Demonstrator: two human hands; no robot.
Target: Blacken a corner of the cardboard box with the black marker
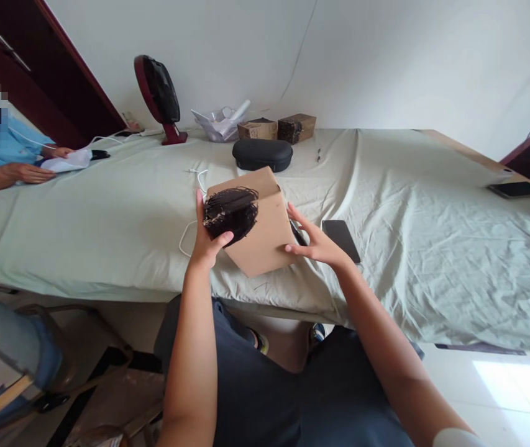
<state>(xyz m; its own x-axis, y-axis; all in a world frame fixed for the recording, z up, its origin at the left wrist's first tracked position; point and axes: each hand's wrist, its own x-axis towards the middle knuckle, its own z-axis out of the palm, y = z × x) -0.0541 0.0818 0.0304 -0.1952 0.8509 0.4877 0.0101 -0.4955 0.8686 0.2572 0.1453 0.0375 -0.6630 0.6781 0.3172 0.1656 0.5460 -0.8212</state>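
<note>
I hold a brown cardboard box (265, 233) tilted above the near edge of a table covered with a pale green sheet (106, 217). One face of the box is scribbled over in black. My left hand (206, 239) grips its left side, thumb on the black scribble. My right hand (315, 242) rests against the right side with fingers spread. A black phone (342, 240) lies on the sheet just right of my right hand. A white cable (189, 233) runs under the box.
A black oval case (262, 154), two small brown boxes (276, 128), a clear plastic bag (220, 123) and a red-and-black fan (159, 96) stand at the table's far side. Another person's hands (36, 167) rest at the left. A tablet (516, 189) lies far right. A chair (17, 347) stands at lower left.
</note>
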